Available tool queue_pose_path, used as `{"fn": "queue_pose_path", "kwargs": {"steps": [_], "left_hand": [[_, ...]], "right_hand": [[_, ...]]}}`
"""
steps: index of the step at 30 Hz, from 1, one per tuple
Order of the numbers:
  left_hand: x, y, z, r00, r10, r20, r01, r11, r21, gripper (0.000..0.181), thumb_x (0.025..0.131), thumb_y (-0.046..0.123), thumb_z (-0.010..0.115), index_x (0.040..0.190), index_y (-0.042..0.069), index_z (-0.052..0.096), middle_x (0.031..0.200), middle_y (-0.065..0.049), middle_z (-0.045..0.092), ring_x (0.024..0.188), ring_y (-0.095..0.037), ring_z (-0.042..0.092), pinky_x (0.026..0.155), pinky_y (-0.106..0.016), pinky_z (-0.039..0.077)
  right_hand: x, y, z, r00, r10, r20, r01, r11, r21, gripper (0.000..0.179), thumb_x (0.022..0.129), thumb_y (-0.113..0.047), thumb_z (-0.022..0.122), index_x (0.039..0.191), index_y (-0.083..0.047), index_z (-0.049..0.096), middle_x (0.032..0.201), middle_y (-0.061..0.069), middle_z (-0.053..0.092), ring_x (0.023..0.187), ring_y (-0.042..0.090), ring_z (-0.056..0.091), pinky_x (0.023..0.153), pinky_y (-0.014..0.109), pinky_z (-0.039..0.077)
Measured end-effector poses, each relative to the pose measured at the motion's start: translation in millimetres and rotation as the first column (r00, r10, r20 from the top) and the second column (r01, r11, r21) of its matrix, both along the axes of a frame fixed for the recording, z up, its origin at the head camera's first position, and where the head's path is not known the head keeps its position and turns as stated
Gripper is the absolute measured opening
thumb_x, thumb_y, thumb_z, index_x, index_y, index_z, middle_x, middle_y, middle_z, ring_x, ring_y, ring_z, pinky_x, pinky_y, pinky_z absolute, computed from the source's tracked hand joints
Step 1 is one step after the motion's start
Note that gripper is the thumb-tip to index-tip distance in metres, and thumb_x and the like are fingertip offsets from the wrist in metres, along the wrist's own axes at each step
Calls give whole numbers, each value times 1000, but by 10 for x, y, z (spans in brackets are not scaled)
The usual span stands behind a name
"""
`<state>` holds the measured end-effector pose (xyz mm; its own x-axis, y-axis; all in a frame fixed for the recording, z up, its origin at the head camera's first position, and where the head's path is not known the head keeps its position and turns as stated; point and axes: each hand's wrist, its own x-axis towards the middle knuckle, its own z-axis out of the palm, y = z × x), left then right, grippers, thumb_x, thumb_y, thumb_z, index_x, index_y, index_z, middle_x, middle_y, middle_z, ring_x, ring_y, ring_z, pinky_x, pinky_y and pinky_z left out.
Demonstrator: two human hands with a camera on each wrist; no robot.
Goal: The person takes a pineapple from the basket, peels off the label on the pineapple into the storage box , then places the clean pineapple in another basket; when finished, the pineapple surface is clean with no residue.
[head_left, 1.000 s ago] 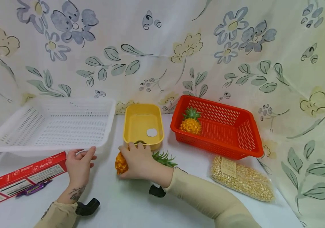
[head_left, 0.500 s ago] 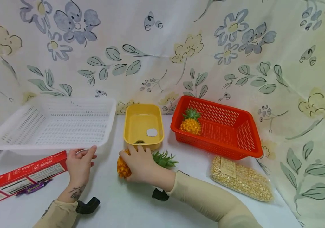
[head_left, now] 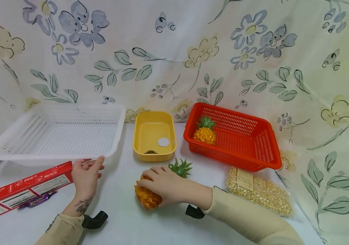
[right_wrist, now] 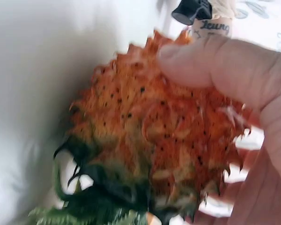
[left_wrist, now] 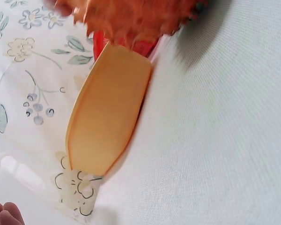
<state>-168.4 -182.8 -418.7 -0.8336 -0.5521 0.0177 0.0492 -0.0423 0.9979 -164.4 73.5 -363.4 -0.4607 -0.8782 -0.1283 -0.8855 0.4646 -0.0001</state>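
My right hand point(head_left: 168, 185) grips a small orange pineapple point(head_left: 146, 195) by its body, in front of the yellow tub point(head_left: 155, 157). The green crown point(head_left: 180, 167) points away to the back right. In the right wrist view, the thumb presses the spiky skin of the pineapple point(right_wrist: 145, 112), with other fingers partly hidden behind it. At the left, my left hand point(head_left: 85, 177) holds the front rim of the white basket point(head_left: 51, 157), thumb on the edge. Some of its fingers are hidden. A second pineapple point(head_left: 205, 132) lies in the red basket point(head_left: 232, 156).
Left of my left hand lies a long red box point(head_left: 24, 183), with a purple-wrapped candy point(head_left: 36, 200) before it. A bag of corn kernels point(head_left: 260, 194) lies in front of the red basket. Patterned cloth point(head_left: 174, 51) hangs behind everything.
My right hand has drawn the pineapple toward me and to the right, away from the yellow tub. The left hand stays at the white basket's rim.
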Motion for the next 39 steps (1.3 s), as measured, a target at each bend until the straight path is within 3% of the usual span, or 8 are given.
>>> {"fn": "queue_pose_path", "kwargs": {"steps": [9,15,22,26,29,32,35,39], "left_hand": [[-5,6,-7,1000,11,21,-11,1000,-13,25,81,20,71,95,17,50,62,20,63,52,-1,60,44,-16,44],[0,2,1,999,18,31,-17,1000,-23,26,81,21,71,95,16,50,63,19,64,53,-2,60,44,-16,44],[9,11,17,999,22,47,-22,1000,-18,27,80,22,72,94,17,50,64,17,64,54,-3,60,45,-16,45],[15,12,23,998,20,61,-18,1000,-24,28,80,24,72,95,17,50,64,18,64,55,-4,61,45,-16,45],[11,11,25,998,18,62,-15,999,-35,27,81,25,72,95,18,49,64,19,64,55,-4,61,45,-16,45],[6,12,21,999,16,48,-15,999,-33,27,81,23,72,95,18,50,63,19,63,54,-3,61,45,-16,45],[0,10,9,999,18,32,-17,999,-28,26,81,21,72,95,17,51,63,19,64,53,-2,60,44,-16,45],[-2,4,-3,1000,16,24,-15,1000,-26,26,81,20,72,95,17,51,63,19,64,53,-2,60,44,-16,45]], "right_hand": [[53,458,22,981,184,-60,-183,983,26,64,74,-30,77,128,-29,43,140,-4,37,129,21,32,104,42,32],[93,660,46,972,208,-106,-208,978,13,58,75,-25,77,124,-29,46,142,-6,37,132,25,31,101,45,35],[120,698,100,991,137,0,-137,989,-48,64,69,-45,76,122,-28,45,138,-5,40,131,20,31,101,44,31],[160,623,121,999,-51,15,53,988,-148,64,71,-63,66,119,-24,50,132,-2,45,125,20,38,95,42,37],[211,524,139,955,-294,38,296,935,-197,76,68,-72,62,123,-20,50,133,4,44,118,25,43,87,45,43],[268,428,152,864,-490,111,503,848,-167,92,62,-77,61,131,-20,44,136,8,38,110,32,47,76,48,48],[310,361,140,793,-583,178,602,794,-80,105,57,-80,62,140,-23,34,142,12,30,107,39,47,68,49,48],[312,331,82,755,-611,241,632,775,-13,108,55,-77,66,143,-27,30,145,15,26,102,41,51,66,49,49]]}}
